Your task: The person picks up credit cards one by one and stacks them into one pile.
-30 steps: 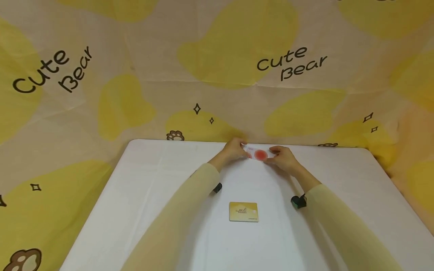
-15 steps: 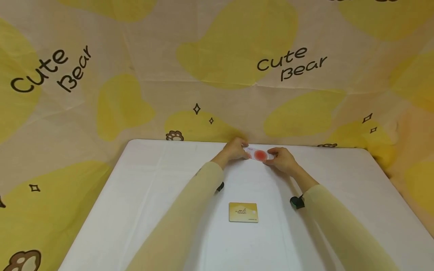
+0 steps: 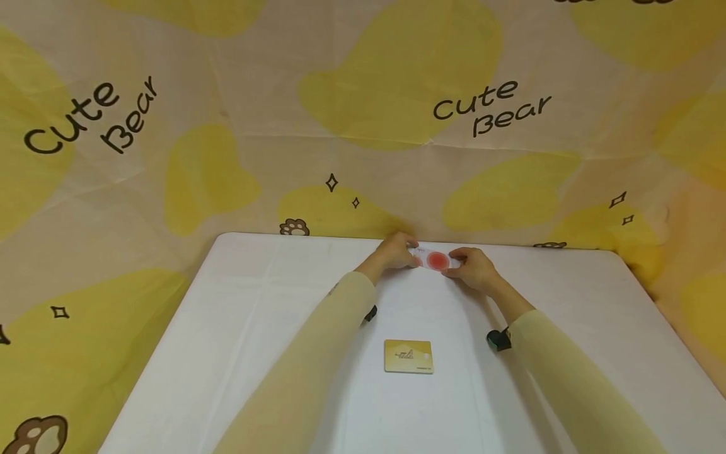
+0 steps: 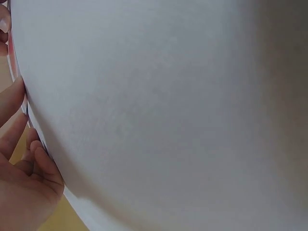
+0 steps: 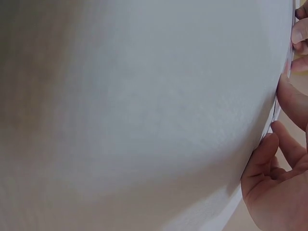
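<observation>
Near the far edge of the table, a white card with a red circle [image 3: 438, 261] is held between both hands. My left hand [image 3: 395, 251] pinches its left end, and part of a second reddish shape shows beside those fingers. At the opposite end my right hand [image 3: 475, 268] grips the card between thumb and finger. Both wrist views catch the card almost edge-on, with the left hand [image 4: 31, 185] and the right hand [image 5: 276, 183] at its ends. Closer to me, a gold card or small stack of cards [image 3: 408, 357] lies flat on the table.
A white-covered table [image 3: 272, 302] spreads beneath both arms. Right behind its far edge hangs a yellow and beige cloth [image 3: 363, 126] printed with "Cute Bear". Dark wrist-worn devices sit under the left sleeve and by the right cuff [image 3: 499, 340].
Hardly anything differs. Both hands keep hold of the white card at the far edge, with only slight shifts of the arms and the view.
</observation>
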The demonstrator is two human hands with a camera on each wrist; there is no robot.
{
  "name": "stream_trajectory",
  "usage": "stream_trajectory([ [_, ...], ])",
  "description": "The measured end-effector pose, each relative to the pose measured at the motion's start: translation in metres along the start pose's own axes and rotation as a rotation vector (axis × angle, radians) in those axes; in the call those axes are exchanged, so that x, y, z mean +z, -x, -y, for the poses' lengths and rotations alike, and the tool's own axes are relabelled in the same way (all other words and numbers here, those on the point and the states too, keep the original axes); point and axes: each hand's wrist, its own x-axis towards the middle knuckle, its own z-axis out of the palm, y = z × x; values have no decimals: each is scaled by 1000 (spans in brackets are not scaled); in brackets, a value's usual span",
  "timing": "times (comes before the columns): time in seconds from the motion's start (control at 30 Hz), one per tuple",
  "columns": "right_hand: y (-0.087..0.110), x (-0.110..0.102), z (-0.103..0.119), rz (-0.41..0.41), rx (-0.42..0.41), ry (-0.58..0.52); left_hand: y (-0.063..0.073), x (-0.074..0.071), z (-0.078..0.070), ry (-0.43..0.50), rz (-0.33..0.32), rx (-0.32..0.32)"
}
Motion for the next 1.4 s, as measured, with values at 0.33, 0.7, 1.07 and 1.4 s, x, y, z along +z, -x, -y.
stream_trajectory([
  [0.33,1,2,1,-12,12,-36,-2,1,0,1,0,41],
  [0.7,3,4,5,-73,18,-121,-3,4,-1,11,-29,40],
  [1.07,7,4,8,-118,-21,-121,-2,1,1,134,-57,89],
  [1.4,11,3,9,-158,-38,-210,7,-2,-1,251,-84,139],
])
